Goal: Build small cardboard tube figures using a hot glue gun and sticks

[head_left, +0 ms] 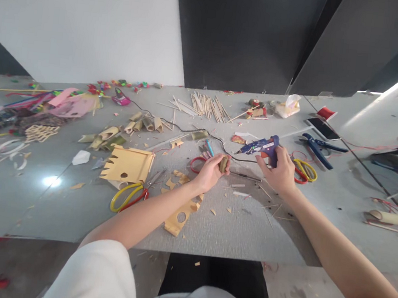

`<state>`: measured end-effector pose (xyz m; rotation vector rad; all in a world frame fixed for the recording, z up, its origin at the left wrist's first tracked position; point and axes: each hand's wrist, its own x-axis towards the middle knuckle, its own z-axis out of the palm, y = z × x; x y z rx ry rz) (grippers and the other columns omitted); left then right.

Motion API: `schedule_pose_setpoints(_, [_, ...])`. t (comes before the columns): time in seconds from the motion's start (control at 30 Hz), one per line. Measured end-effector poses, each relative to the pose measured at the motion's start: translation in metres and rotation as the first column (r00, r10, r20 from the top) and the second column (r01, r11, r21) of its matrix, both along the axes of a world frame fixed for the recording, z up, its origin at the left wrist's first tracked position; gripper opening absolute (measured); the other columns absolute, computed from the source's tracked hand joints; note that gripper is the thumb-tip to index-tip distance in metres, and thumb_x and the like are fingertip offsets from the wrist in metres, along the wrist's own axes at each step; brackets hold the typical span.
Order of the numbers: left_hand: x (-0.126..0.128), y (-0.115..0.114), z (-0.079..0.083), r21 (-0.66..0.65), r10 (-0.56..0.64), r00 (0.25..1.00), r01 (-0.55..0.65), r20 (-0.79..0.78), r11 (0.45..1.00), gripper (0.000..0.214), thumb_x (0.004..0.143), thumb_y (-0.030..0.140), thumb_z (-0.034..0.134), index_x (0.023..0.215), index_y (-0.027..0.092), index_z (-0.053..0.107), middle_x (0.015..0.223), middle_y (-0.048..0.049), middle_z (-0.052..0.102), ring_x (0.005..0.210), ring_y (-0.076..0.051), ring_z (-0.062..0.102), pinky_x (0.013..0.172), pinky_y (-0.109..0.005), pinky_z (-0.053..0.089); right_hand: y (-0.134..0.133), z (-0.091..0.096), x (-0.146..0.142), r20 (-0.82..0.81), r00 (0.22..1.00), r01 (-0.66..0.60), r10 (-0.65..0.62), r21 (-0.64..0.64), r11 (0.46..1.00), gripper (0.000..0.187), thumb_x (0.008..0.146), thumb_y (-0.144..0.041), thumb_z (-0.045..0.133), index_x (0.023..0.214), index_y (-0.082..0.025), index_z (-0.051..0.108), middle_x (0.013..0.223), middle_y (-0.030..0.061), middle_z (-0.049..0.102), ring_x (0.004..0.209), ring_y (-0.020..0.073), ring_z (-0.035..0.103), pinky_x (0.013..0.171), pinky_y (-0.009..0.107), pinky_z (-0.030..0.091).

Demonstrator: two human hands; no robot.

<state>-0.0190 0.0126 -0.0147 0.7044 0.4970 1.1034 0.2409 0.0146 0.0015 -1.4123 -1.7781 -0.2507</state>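
Observation:
My left hand (209, 173) is closed around a short greenish bamboo piece (223, 164), held just above the grey table (233, 228). My right hand (279, 170) grips the handle of a blue glue gun (260, 147), whose nozzle points left toward the bamboo piece. The gun's black cord (187, 129) trails left across the table. A red ring (195, 164) lies just left of my left hand, with a few pens beside it.
Yellow-handled scissors (128, 194) and cut bamboo sheets (128, 164) lie at front left; a second pair of scissors (303, 171) and blue pliers (318, 149) sit to the right. Thin sticks (208, 106), a phone (323, 128) and colourful scraps (69, 101) line the back. Bamboo chips litter the middle.

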Motion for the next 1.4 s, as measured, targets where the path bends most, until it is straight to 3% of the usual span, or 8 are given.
schedule_pose_setpoints(0.17, [0.001, -0.002, 0.005, -0.024, 0.029, 1.0, -0.029, 0.012, 0.999, 0.024, 0.097, 0.04, 0.074, 0.093, 0.017, 0.069, 0.084, -0.0032, 0.064, 0.075, -0.015, 0.059, 0.075, -0.03, 0.052, -0.009, -0.002, -0.007, 0.053, 0.998, -0.032, 0.029, 0.046, 0.998, 0.038, 0.099, -0.058, 0.068, 0.111, -0.023, 0.063, 0.085, 0.0052, 0.066, 0.078, 0.0236, 0.064, 0.075, 0.036, 0.054])
schedule_pose_setpoints(0.33, [0.002, -0.004, 0.008, -0.04, 0.035, 0.999, -0.034, 0.02, 0.999, 0.023, 0.097, 0.038, 0.074, 0.091, 0.017, 0.068, 0.084, -0.0029, 0.064, 0.077, -0.015, 0.06, 0.079, -0.031, 0.054, -0.012, -0.002, -0.007, 0.075, 0.995, -0.066, 0.061, 0.064, 0.996, 0.033, 0.098, -0.054, 0.071, 0.102, -0.023, 0.064, 0.086, 0.0062, 0.065, 0.078, 0.0228, 0.064, 0.074, 0.035, 0.054])
schedule_pose_setpoints(0.73, [0.002, -0.003, 0.008, -0.052, 0.03, 0.999, -0.029, 0.023, 0.998, 0.023, 0.096, 0.037, 0.075, 0.089, 0.018, 0.065, 0.084, -0.0029, 0.065, 0.077, -0.015, 0.061, 0.08, -0.032, 0.055, -0.02, 0.003, -0.016, 0.109, 0.988, -0.119, 0.113, 0.047, 0.992, 0.034, 0.101, -0.049, 0.069, 0.121, -0.022, 0.069, 0.094, 0.0089, 0.068, 0.087, 0.0256, 0.068, 0.08, 0.038, 0.059])
schedule_pose_setpoints(1.4, [0.003, -0.005, 0.01, -0.068, 0.05, 0.998, -0.048, 0.035, 0.997, 0.022, 0.098, 0.036, 0.074, 0.088, 0.018, 0.065, 0.085, -0.0029, 0.064, 0.078, -0.016, 0.061, 0.081, -0.033, 0.056, -0.023, 0.008, -0.019, 0.157, 0.979, -0.14, 0.132, 0.042, 0.989, 0.02, 0.104, -0.043, 0.065, 0.108, -0.023, 0.067, 0.094, 0.0083, 0.069, 0.085, 0.024, 0.07, 0.078, 0.038, 0.061])
